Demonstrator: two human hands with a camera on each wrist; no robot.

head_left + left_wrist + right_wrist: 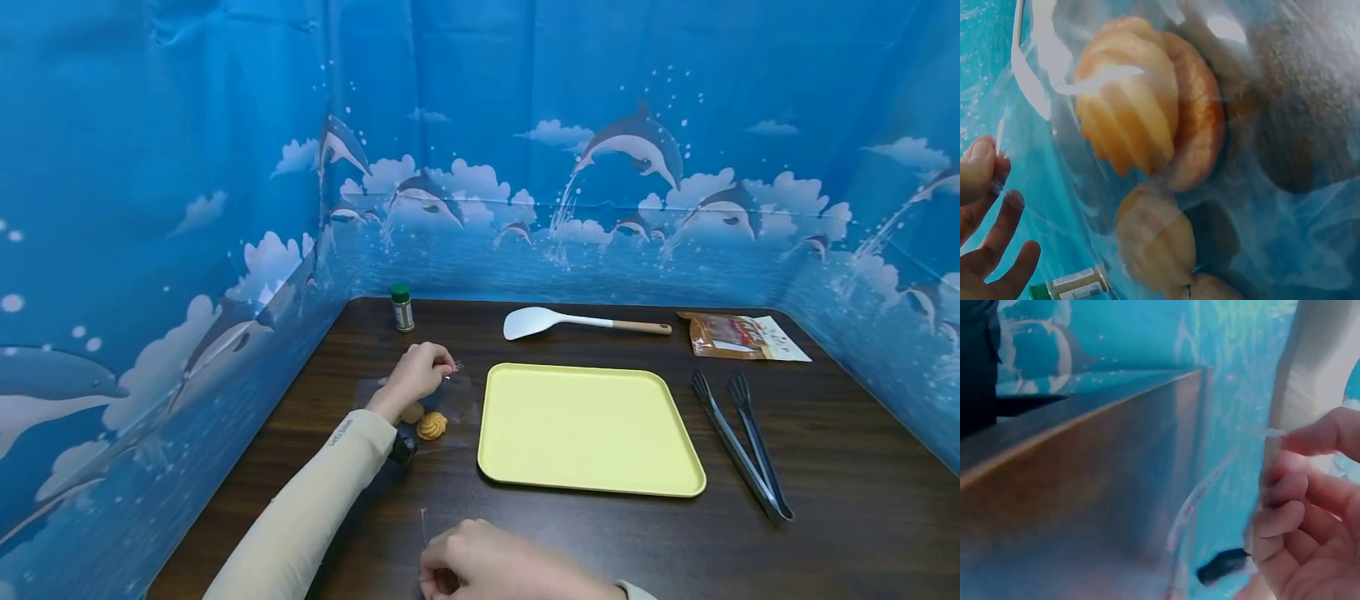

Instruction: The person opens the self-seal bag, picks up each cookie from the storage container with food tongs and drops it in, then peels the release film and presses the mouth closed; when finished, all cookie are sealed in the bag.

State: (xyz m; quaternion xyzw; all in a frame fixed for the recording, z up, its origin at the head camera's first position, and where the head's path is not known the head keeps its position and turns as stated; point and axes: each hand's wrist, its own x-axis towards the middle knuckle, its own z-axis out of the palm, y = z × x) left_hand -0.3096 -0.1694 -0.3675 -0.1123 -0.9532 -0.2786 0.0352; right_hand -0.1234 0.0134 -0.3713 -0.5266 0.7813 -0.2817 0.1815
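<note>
My left hand (418,372) reaches over the table's left side and pinches the edge of transparent plastic film (467,402) between thumb and fingertip; its other fingers are spread in the left wrist view. Through the film, that view shows a golden swirled cookie (1125,94) against a browner round piece (1194,115), with a paler cookie (1155,240) below. My right hand (510,562) is near the front of the table, fingers curled. In the right wrist view, its thumb and forefinger pinch a thin transparent plastic edge (1272,432).
A yellow tray (585,429) lies mid-table, right of the film. Behind it is a white spatula (532,322) with a wooden handle. Tongs (738,442) and a brown food packet (723,336) lie right. A green-lidded jar (402,308) stands back left. Blue dolphin curtains (480,100) surround the table.
</note>
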